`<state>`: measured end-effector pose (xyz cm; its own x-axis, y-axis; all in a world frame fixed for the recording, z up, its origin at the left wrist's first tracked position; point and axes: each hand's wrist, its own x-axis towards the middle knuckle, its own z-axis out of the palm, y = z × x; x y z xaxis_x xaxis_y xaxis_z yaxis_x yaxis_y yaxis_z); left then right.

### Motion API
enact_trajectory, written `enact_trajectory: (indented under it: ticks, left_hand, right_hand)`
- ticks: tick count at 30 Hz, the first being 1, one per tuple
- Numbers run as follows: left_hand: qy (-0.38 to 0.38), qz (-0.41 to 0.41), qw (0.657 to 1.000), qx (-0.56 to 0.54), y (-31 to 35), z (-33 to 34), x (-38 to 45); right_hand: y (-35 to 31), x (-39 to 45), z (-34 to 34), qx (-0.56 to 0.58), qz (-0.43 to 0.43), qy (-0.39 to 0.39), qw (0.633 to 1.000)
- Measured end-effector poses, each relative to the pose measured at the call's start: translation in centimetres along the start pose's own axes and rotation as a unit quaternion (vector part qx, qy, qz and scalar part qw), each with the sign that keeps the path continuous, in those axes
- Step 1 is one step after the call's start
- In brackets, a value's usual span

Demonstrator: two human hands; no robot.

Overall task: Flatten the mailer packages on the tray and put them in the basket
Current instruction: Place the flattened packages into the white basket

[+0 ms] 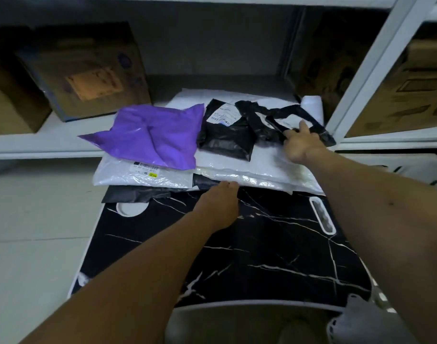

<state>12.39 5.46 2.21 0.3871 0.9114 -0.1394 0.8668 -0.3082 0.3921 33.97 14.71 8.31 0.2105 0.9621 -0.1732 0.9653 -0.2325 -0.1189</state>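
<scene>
A: What is the biggest thing here?

B: The black marble tray (262, 244). The mailer packages lie in a pile at its far edge: a white one (143, 173), a purple one (153, 135), and a black one (227, 137).

A: What are the hands doing?

B: The left hand (218, 207) rests at the pile's near edge. I cannot tell how its fingers lie. The right hand (301, 142) pinches the torn black strip (282, 115).

A: How should it go?

B: I think: hold the pile down, pull the black one out slowly, then press it flat. I see no basket.
</scene>
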Motion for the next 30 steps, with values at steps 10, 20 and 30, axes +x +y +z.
enact_trajectory:
  ticks: [10,20,30]
  left_hand:
    - [-0.006,-0.016,1.0,-0.006,0.2,0.6,-0.5]
    - [0.027,-0.032,0.998,-0.044,3.4,-0.5,-5.1]
    - [-0.016,-0.176,0.981,-0.076,1.9,0.4,-12.8]
  right_hand:
    - [0.2,-0.7,0.7,0.024,-0.016,0.05,0.998]
    - [-0.6,-13.8,3.7,0.038,-0.097,0.156,0.982]
    - [-5.8,-26.0,12.0,0.054,-0.239,0.109,0.964]
